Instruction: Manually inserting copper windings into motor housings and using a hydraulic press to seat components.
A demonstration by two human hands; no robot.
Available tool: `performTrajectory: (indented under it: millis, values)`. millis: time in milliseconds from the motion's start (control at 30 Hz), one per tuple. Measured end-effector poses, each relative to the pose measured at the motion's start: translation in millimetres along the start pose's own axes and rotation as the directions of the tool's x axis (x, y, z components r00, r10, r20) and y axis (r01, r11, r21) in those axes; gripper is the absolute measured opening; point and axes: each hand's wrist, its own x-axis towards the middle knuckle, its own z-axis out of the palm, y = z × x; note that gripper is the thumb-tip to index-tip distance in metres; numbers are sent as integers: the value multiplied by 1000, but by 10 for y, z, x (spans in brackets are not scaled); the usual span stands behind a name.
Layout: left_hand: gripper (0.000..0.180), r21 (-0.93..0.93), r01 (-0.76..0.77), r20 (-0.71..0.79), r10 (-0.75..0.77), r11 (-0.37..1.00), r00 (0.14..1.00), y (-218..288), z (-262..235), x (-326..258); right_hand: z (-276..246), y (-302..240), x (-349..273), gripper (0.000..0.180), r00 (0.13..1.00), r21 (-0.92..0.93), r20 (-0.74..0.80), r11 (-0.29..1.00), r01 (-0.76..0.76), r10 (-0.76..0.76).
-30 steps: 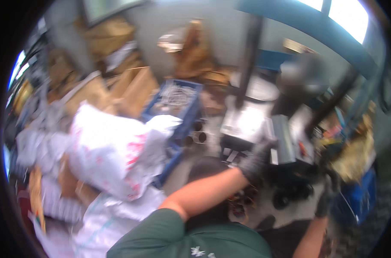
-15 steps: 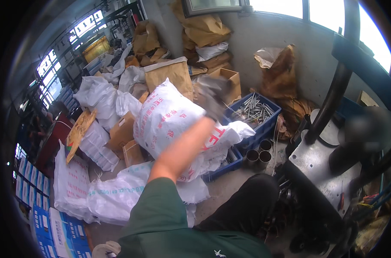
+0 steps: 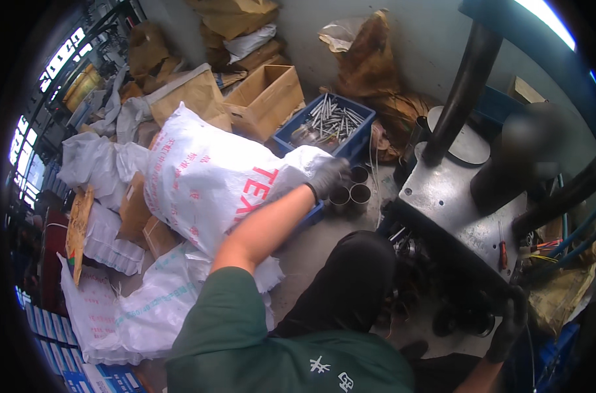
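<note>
Left grip (image 3: 330, 177) sits at the white sack's three o'clock end, closure hidden | right grip (image 3: 509, 325), four o'clock, closure unclear | sack (image 3: 209, 167), nine o'clock: hard tug could topple it onto tubes (image 3: 360, 204)!

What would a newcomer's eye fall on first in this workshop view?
Probably the big red-printed white sack left of centre, with the gloved left hand at its right end. Next might come the blue crate of metal rods near the upper middle, and the shiny metal plate on the right.

Dark green short-sleeved shirt (image 3: 245, 354), white markings (image 3: 319, 364), black trousers (image 3: 344, 281), dark grey gloves (image 3: 328, 178)
</note>
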Motion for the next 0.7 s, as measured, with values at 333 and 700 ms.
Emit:
performTrajectory:
  millis: [333,700]
  values:
    - [87,864,463,-468,-21,198,883,-1714,-750,182,280,61,113,33,959,-49,285,999,-4,18]
    - [37,975,127,-216,659,182,720,-2530,-1167,-644,506,17,65,40,908,-23,398,988,154,-132]
